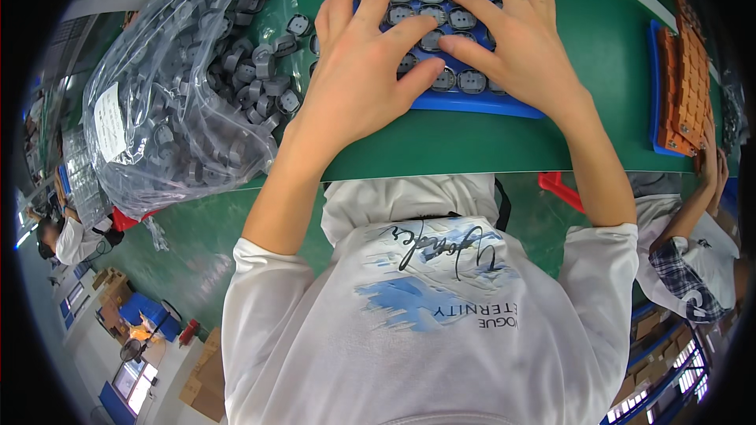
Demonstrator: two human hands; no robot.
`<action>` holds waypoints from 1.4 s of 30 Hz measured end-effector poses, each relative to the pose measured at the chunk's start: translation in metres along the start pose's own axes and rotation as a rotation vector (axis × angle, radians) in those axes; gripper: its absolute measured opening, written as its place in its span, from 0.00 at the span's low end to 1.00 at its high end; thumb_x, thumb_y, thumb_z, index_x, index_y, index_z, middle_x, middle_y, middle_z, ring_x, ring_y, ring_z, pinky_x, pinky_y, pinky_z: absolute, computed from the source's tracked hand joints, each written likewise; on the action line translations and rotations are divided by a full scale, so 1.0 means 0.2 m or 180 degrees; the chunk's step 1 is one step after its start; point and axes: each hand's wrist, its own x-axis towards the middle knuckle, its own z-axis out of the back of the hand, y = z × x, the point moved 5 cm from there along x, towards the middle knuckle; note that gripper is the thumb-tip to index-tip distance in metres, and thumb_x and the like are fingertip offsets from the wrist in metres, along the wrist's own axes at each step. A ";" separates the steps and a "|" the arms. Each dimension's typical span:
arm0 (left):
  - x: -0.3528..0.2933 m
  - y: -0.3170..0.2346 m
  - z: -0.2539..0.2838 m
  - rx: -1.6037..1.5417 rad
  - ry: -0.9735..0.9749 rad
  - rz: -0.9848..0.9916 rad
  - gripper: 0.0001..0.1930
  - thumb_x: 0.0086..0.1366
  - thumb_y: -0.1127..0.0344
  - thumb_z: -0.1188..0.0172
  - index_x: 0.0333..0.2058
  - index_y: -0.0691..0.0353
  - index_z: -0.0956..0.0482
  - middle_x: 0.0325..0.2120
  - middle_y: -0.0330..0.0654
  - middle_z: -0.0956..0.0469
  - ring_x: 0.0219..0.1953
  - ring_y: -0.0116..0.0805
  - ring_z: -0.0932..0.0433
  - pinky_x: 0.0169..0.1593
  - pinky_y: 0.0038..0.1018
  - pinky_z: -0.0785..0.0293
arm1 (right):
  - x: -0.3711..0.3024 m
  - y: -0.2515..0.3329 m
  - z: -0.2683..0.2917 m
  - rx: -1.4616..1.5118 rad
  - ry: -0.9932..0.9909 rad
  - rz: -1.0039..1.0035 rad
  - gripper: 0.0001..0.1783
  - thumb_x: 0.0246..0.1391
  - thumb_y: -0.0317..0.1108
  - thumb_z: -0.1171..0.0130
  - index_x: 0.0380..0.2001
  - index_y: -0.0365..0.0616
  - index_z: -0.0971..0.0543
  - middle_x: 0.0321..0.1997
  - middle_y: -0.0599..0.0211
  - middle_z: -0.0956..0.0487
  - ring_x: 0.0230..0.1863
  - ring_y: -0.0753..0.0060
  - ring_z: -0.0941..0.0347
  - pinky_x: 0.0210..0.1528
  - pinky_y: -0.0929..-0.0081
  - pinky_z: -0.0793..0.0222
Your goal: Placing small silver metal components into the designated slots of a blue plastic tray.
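Observation:
Several rows of small dark grey plastic housings [472,81] lie in a shallow blue tray [480,102] on the green table. Over the left part of the tray is my left hand [358,63], fingers spread, fingertips down among the housings. My right hand [520,47] lies over the tray's right part, its fingers also apart and its thumb close to a housing in the middle. Neither hand grips anything that I can see. Both hands cover some of the housings.
A large clear plastic bag [150,130] full of grey housings stands open to the left, with several loose housings [289,101] beside it. On the right, orange slatted pieces [687,90] lie in a blue tray [656,102], near a co-worker's hand [710,159]. The table edge [441,176] runs before me.

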 end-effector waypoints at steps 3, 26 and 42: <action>-0.02 0.04 -0.03 -0.0271 -0.0236 -0.0135 0.21 0.59 0.60 0.30 0.49 0.60 0.16 0.67 0.65 0.40 0.71 0.73 0.49 0.69 0.59 0.48 | -0.01 0.01 0.01 -0.0004 -0.0018 0.0015 0.30 0.54 0.52 0.32 0.52 0.39 0.18 0.71 0.35 0.39 0.72 0.27 0.49 0.73 0.31 0.57; 0.04 0.17 -0.18 -0.0421 -0.1325 -0.1402 0.18 0.58 0.58 0.29 0.45 0.59 0.13 0.68 0.64 0.40 0.71 0.73 0.50 0.68 0.60 0.49 | -0.10 0.05 0.07 0.0319 0.0114 0.0271 0.24 0.52 0.51 0.30 0.47 0.47 0.14 0.73 0.38 0.39 0.71 0.27 0.48 0.73 0.32 0.56; -0.19 0.04 -0.05 -0.0342 -0.0274 -0.0722 0.16 0.53 0.56 0.26 0.41 0.51 0.10 0.72 0.48 0.39 0.74 0.64 0.51 0.70 0.57 0.50 | -0.25 0.03 0.06 0.0428 -0.0148 0.0547 0.21 0.48 0.46 0.28 0.46 0.52 0.13 0.78 0.59 0.40 0.77 0.40 0.52 0.76 0.37 0.59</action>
